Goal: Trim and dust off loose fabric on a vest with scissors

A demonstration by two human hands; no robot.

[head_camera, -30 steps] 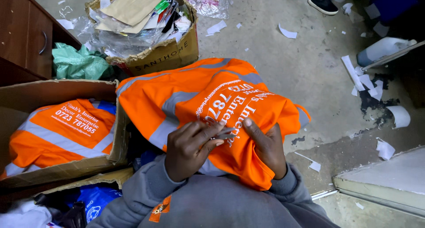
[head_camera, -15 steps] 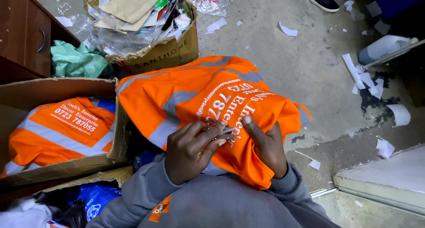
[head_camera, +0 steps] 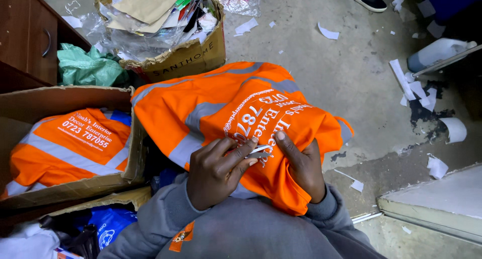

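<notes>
Paper-strewn concrete floor (head_camera: 321, 73), brown cardboard boxes (head_camera: 70, 188), orange vest (head_camera: 216, 108) across lap.

A small garment-printing workshop: orange high-visibility vests (head_camera: 236, 113) with grey reflective bands and white transfer lettering are stacked in a cardboard box (head_camera: 75, 181) on a bare concrete floor (head_camera: 321, 73) littered with peeled paper scraps (head_camera: 329, 32). A second carton (head_camera: 191, 58) overflows with plastic film and backing-paper waste beside a wooden cabinet (head_camera: 30, 38).
</notes>
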